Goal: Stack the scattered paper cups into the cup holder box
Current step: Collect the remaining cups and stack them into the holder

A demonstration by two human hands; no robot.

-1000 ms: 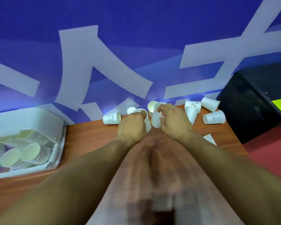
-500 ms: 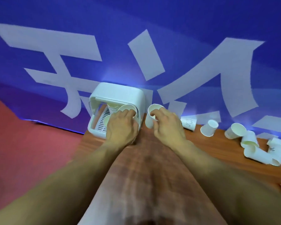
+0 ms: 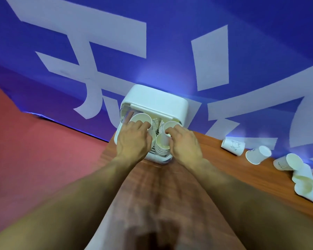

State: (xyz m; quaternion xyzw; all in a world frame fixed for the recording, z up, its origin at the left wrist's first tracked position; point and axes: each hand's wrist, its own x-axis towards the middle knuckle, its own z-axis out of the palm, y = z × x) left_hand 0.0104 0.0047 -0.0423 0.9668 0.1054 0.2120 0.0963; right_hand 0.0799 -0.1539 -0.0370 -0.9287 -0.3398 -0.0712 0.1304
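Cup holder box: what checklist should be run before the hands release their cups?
1. Left hand grips left-hand cup: ok.
2. Right hand grips right-hand cup: ok.
3. Both cups inside the cup holder box opening: ok.
4. Cups seated on the stacks beneath: cannot tell.
5. All cups collected: not ok; loose cups lie on the table.

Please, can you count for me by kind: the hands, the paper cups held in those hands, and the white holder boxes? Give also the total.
Hands: 2, left hand and right hand
Held cups: 2, left cup and right cup
Holder box: 1
Total: 5
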